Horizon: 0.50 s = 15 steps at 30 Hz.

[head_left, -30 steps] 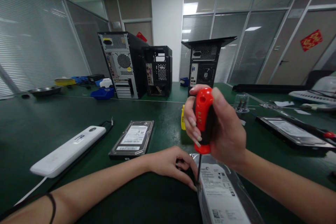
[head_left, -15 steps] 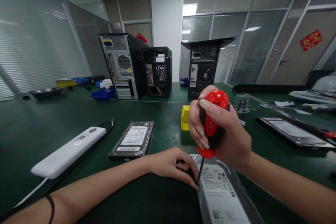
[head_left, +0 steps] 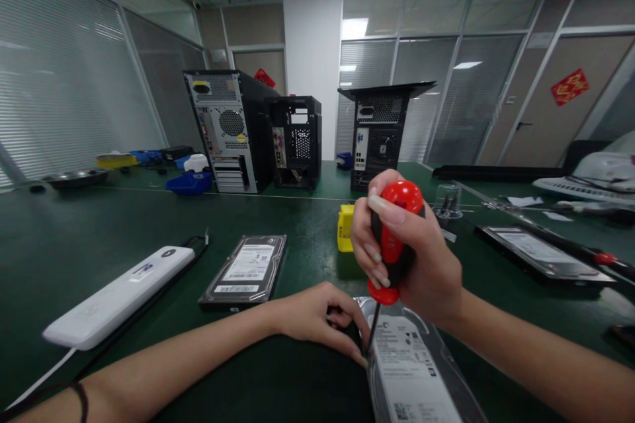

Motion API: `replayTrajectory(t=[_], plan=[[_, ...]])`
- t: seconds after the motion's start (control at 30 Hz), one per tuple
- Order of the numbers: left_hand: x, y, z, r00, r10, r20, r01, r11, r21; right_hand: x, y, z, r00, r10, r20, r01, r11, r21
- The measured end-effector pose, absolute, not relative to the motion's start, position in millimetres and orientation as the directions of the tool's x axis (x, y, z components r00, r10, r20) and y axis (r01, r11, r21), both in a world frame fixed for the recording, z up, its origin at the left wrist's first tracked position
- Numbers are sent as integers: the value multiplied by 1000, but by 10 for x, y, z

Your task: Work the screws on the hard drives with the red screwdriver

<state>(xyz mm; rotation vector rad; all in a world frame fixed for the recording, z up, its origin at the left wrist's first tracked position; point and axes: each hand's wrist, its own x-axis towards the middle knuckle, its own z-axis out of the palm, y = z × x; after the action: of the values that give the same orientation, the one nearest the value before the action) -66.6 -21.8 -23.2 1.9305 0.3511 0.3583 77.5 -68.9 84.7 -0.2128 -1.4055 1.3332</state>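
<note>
My right hand is wrapped around the red and black handle of a screwdriver, its thumb pressed near the top. The thin shaft slants down to the left edge of a silver hard drive with a white label, close in front of me. At that edge my left hand is closed, thumb and fingertips together beside the screwdriver's tip. Whatever lies between those fingertips is too small or hidden to make out. The lower end of the drive runs out of the view.
A second hard drive lies left of centre, a third to the right. Left is a white power strip. Beyond my right hand are a yellow block and a clear cup. Computer cases stand behind.
The whole scene has shifted slightly left and down as my head moved. Both hands keep their grips, with the screwdriver's tip still at the drive's left edge.
</note>
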Motion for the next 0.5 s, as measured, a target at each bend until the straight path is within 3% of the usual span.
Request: replayTrajectory(t=[0.33,0.5], plan=[[-668,-219,-223,928,358,103,40,-373,927,770,-675,831,-340,722,603,-523,387,-759],[-658,-248,-195,911,406,72,72,-328,942,739,-646,824,-469,672,572,-479,351,-805]])
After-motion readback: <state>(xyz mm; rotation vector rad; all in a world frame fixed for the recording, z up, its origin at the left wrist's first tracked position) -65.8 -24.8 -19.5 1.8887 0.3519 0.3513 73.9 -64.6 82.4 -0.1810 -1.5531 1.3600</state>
